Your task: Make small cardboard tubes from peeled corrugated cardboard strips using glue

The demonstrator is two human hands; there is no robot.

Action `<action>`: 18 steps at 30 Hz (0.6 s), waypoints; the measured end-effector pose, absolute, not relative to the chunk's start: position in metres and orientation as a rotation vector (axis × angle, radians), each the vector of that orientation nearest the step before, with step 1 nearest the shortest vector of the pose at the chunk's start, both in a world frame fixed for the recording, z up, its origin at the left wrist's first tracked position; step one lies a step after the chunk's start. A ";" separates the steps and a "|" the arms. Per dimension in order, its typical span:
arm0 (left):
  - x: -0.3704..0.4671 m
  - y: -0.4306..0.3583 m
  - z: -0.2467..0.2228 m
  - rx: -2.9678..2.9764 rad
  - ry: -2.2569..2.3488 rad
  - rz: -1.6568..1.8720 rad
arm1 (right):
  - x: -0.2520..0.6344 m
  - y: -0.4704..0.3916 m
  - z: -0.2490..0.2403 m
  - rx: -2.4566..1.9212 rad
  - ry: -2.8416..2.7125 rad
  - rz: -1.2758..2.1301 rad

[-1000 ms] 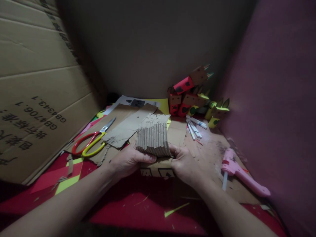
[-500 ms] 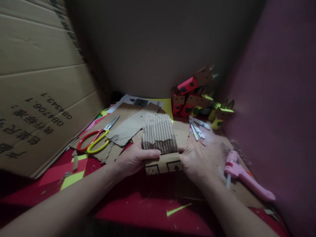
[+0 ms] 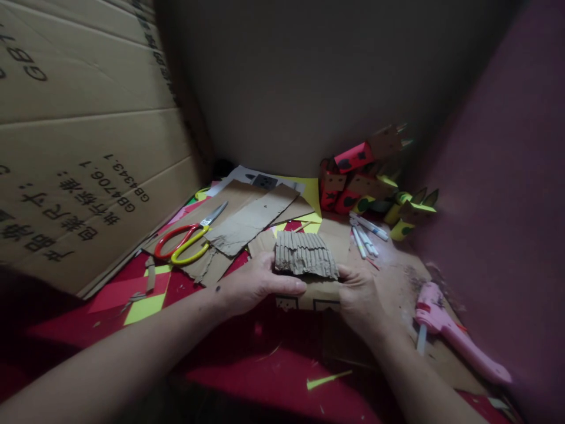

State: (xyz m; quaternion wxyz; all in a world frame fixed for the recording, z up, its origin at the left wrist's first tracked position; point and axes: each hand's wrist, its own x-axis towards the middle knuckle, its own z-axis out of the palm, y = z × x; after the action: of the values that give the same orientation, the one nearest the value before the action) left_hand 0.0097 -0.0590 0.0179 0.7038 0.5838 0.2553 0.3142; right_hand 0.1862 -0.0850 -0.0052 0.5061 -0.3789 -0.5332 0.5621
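Between both hands is a piece of corrugated cardboard [image 3: 304, 254], its ribbed inner layer bared on the far part and its smooth printed face towards me. My left hand [image 3: 260, 282] grips its left side, thumb lying across the bend. On the right side my right hand [image 3: 357, 291] pinches the edge, fingers curled. The ribbed part curves away over the fold. Scissors [image 3: 188, 242] with one red and one yellow handle lie to the left on flat cardboard strips [image 3: 251, 221].
A large printed carton [image 3: 97, 135] stands at the left. Behind on the right are red and yellow paper figures [image 3: 353, 156] with cardboard heads, and several white markers [image 3: 364, 235]. A pink glue gun [image 3: 459, 335] lies at the right. Paper scraps [image 3: 326, 380] dot the red cloth [image 3: 247, 365].
The ribbed part has curled over and looks shorter, and less of the printed face shows. Both hands keep their hold. The whole view has shifted, so things appear further right.
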 end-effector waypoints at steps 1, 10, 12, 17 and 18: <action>0.010 -0.059 0.018 1.303 0.558 0.704 | 0.186 -0.085 -0.005 -0.905 -1.281 1.365; 0.009 -0.057 0.017 1.312 0.594 0.684 | 0.183 -0.085 -0.003 -0.897 -1.181 1.459; 0.009 -0.056 0.016 1.298 0.589 0.680 | 0.182 -0.085 0.003 -0.916 -1.147 1.483; 0.009 -0.056 0.020 1.366 0.565 0.654 | 0.181 -0.085 0.020 -1.059 -1.158 1.484; 0.006 -0.055 0.022 1.410 0.595 0.649 | 0.182 -0.085 0.019 -1.103 -1.165 1.471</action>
State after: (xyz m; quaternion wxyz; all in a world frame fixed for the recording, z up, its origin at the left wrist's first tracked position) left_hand 0.0059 -0.0552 0.0224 0.6740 0.6268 0.2642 0.2882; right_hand 0.1817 -0.0847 0.0195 0.4641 -0.4489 -0.4741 0.5986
